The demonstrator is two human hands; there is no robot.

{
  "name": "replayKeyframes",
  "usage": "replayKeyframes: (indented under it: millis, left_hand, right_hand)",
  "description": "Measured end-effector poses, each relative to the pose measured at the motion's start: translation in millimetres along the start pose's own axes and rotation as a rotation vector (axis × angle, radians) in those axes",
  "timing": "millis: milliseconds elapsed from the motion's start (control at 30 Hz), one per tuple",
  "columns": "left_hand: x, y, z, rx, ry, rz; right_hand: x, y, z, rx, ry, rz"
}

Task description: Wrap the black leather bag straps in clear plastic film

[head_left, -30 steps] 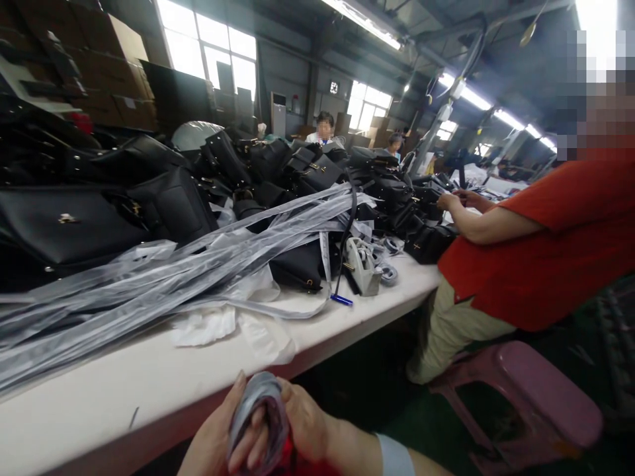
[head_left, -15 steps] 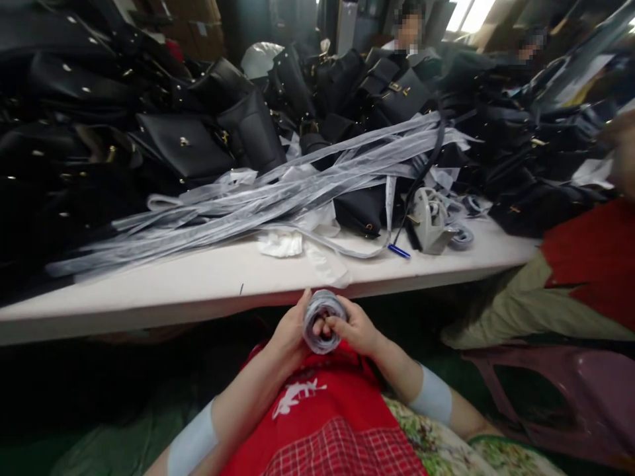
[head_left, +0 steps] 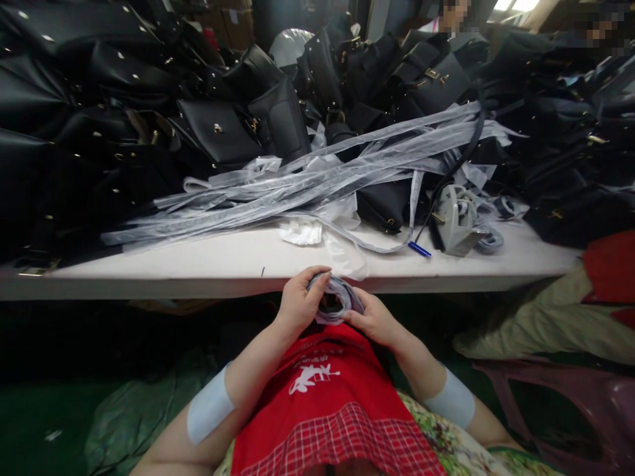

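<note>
A coiled strap in clear wrapping (head_left: 336,301) is held between my two hands, just in front of the table's near edge. My left hand (head_left: 301,299) grips the coil's left side, its fingers over the upper rim. On the right side my right hand (head_left: 373,317) pinches the coil between thumb and fingers. Beyond them, a bundle of long wrapped straps (head_left: 297,188) lies across the white table (head_left: 223,256). A crumpled white wrapper (head_left: 300,232) and a blue pen (head_left: 419,249) rest near the edge.
Black bags (head_left: 218,132) are heaped along the back. A grey tape dispenser (head_left: 455,218) stands at the right, with another coiled strap (head_left: 489,239) beside it. A person in red (head_left: 609,268) is at the far right, near a pink chair (head_left: 560,403).
My left hand has moved its fingers over the top of the coil, and my right fingers have come out of its centre. The view has shifted, so the table appears further right.
</note>
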State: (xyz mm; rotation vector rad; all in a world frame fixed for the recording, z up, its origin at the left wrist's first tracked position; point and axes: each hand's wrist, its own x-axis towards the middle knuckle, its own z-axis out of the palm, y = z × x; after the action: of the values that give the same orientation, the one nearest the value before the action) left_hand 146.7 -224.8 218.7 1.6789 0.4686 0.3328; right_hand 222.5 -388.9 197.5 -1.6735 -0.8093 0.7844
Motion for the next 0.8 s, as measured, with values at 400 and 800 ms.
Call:
replayKeyframes:
  millis: [400, 800]
  left_hand:
    - [-17, -15, 1.3, -0.098, -0.275, -0.016]
    - [-66, -41, 2.9, 0.007, -0.278, -0.126]
  right_hand:
    - [-2, -12, -33, -0.108, -0.319, 0.103]
    - [-27, 2, -11, -0.199, -0.439, 0.149]
